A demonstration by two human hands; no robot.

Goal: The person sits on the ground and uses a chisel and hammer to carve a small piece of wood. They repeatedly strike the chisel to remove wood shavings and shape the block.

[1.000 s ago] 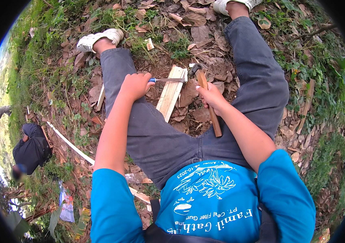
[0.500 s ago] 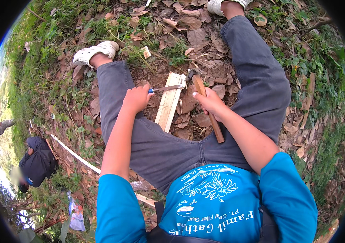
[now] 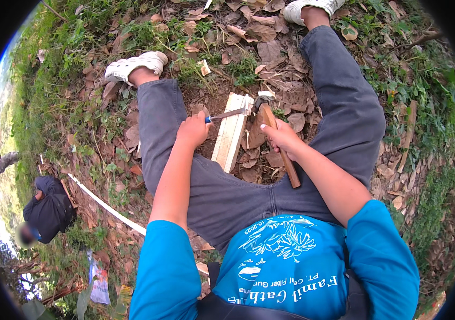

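Observation:
My left hand (image 3: 194,129) is closed around the blue handle of a chisel (image 3: 228,114), whose narrow, brownish blade points right across a pale wooden piece (image 3: 227,141). The wood lies lengthwise on the ground between my legs, with a lengthwise line and a rough, splintered spot at its far right end. The blade's tip meets that spot. On the right, my right hand (image 3: 285,137) grips a hammer (image 3: 293,172) by its wooden handle. Its dark metal head is just right of the blade's tip; whether they touch, I cannot tell.
My outstretched legs (image 3: 339,80) flank the wood. Dry leaves (image 3: 270,50) and green weeds cover the ground. A long pale strip (image 3: 107,205) lies at the left, near a crouching person in dark clothes (image 3: 51,205) and a plastic bag (image 3: 99,282). Another person (image 3: 0,164) is farther off.
The view has shifted slightly, so most things sit a little farther right. Both hands keep their holds, and the hammer's head remains near the blade's tip.

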